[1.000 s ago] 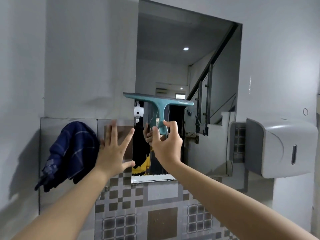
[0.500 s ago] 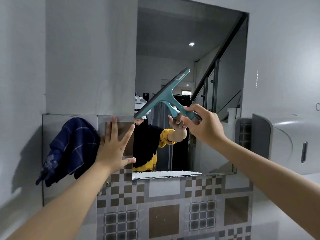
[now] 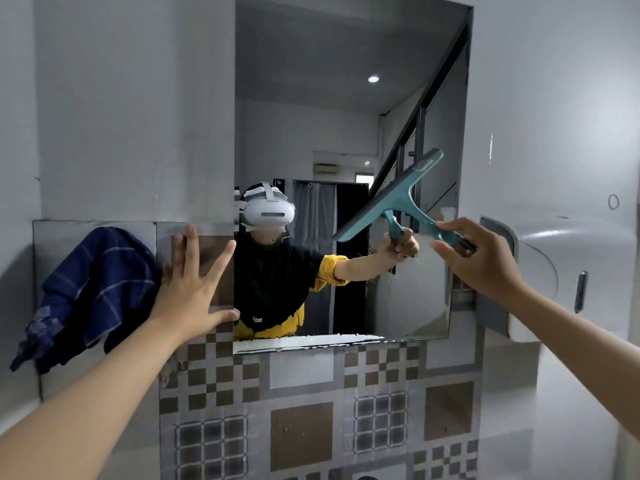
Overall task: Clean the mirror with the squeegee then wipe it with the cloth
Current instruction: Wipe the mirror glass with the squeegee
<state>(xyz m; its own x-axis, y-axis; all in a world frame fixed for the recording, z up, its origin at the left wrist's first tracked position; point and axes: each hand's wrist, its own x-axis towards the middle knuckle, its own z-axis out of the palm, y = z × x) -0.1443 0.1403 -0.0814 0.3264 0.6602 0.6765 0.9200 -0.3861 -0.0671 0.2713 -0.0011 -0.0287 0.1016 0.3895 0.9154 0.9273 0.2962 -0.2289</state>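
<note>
A tall mirror [image 3: 311,98] is set into the grey wall ahead. My right hand [image 3: 479,261] grips the handle of a teal squeegee [image 3: 398,199], whose blade is tilted steeply, high end to the right, against the mirror's right half. My left hand [image 3: 194,289] lies flat with fingers spread on the tiled wall just left of the mirror's lower left edge. A dark blue checked cloth [image 3: 93,292] hangs on the wall to the left of that hand. A person with a white headset is reflected in the glass.
A white paper dispenser [image 3: 554,271] juts from the wall to the right of the mirror. Patterned brown and grey tiles [image 3: 301,410] cover the wall below. A white strip [image 3: 304,341] runs along the mirror's bottom edge.
My right hand has carried the squeegee rightward across the mirror and turned its blade from level to steeply tilted. My left hand has stayed on the wall.
</note>
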